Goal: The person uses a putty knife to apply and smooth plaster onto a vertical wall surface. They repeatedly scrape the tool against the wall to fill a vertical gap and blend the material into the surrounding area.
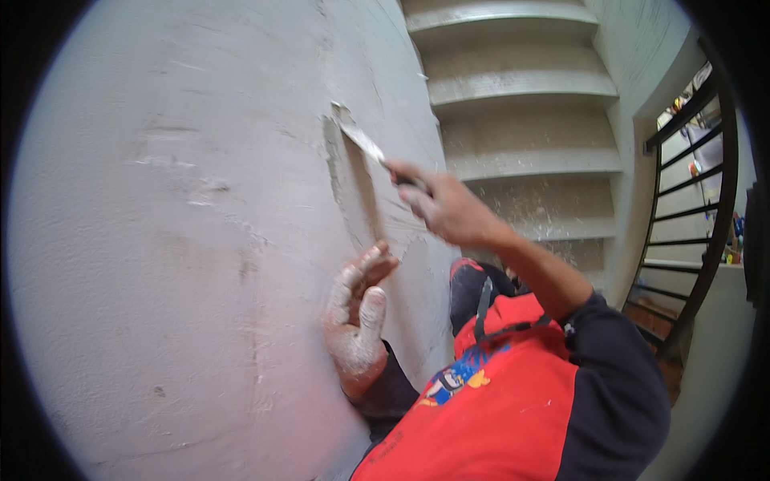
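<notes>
My right hand (449, 207) grips a putty knife (362, 143) by its dark handle. The pale-smeared blade lies at the upper end of a grey strip of wet filler (337, 160) on the white wall (200, 280); whether its edge presses on the wall is hard to tell. Below that strip, my left hand (357, 321) is raised close to the wall, coated in whitish plaster. Its fingers are stretched and the thumb stands apart, with nothing held. A shadow falls on the wall between the two hands.
Concrete stairs (521, 132) climb beside the wall, spattered with pale drips. A dark metal railing (682, 208) stands at the right, with assorted items visible beyond its bars. Rough patches and scratches mark the wall (208, 188).
</notes>
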The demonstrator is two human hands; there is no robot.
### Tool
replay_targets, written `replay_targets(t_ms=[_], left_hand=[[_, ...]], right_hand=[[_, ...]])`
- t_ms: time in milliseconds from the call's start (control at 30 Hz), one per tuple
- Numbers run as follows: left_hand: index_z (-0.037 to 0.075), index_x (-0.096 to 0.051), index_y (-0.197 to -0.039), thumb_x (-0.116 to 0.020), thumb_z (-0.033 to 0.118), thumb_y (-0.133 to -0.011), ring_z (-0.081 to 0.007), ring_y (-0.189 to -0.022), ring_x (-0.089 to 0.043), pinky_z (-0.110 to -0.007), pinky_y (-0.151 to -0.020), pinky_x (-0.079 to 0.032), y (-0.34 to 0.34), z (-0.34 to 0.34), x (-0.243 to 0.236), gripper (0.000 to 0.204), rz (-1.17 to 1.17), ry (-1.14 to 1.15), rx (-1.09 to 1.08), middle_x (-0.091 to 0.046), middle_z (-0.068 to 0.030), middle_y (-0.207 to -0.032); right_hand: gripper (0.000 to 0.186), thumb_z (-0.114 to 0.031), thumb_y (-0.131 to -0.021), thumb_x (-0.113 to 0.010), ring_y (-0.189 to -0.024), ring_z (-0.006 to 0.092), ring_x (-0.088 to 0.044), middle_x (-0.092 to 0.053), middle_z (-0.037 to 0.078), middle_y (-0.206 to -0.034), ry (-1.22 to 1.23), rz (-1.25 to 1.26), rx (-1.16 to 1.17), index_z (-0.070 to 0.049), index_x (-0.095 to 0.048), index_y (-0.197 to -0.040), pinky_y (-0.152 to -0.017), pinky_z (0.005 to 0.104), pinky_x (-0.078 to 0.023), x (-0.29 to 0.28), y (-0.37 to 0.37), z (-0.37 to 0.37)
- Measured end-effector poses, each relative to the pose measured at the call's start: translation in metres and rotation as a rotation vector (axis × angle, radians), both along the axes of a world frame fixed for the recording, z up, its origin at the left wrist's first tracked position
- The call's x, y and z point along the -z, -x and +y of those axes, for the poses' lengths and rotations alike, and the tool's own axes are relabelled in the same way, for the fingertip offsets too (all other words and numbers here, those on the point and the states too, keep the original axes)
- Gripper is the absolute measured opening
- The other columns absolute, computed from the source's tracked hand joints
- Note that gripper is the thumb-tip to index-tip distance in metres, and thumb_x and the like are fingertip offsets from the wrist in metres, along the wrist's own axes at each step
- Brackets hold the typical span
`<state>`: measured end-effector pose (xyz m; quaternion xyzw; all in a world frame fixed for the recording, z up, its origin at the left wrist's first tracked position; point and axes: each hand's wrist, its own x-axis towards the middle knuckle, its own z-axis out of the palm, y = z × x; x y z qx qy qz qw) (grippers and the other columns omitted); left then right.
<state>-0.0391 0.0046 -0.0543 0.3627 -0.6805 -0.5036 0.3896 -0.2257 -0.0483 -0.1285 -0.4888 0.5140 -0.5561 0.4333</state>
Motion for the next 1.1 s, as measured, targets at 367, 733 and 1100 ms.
replay_targets(t_ms=[367,733,1100], left_hand=[[-0.008,-0.049,-0.124,-0.045,0.013,-0.095,-0.0289,-0.109,-0.058,-0.042,-0.098,-0.042,0.018,-0.003,-0.015,0.036,-0.059,0.009,-0.007,-0.055,-0.0212,-0.124],[-0.008,-0.047,-0.125,-0.043,0.009,-0.094,-0.0295,-0.111,-0.057,-0.042,-0.097,-0.043,0.012,-0.008,-0.004,0.036,-0.030,0.001,-0.004,-0.052,-0.0233,-0.126],[-0.009,-0.043,-0.127,-0.042,0.014,-0.096,-0.0315,-0.111,-0.056,-0.043,-0.097,-0.043,0.008,-0.010,-0.003,0.039,-0.071,0.049,0.004,-0.050,-0.0252,-0.128]], right_hand=[[0.039,-0.014,-0.094,-0.047,-0.054,0.0044,-0.038,-0.042,-0.003,-0.067,0.086,-0.024,0.024,-0.008,-0.046,-0.133,-0.045,0.0232,-0.035,-0.007,0.010,-0.017],[0.055,-0.015,-0.084,-0.058,-0.079,0.0267,-0.060,-0.061,0.015,-0.094,-0.050,0.126,-0.100,-0.008,-0.040,-0.136,-0.077,0.0358,-0.047,0.013,0.011,0.031],[0.053,-0.008,-0.090,-0.055,-0.077,0.0263,-0.060,-0.060,0.015,-0.091,0.110,0.145,0.000,-0.013,-0.039,-0.140,-0.074,0.0339,-0.048,0.041,-0.032,0.053]])
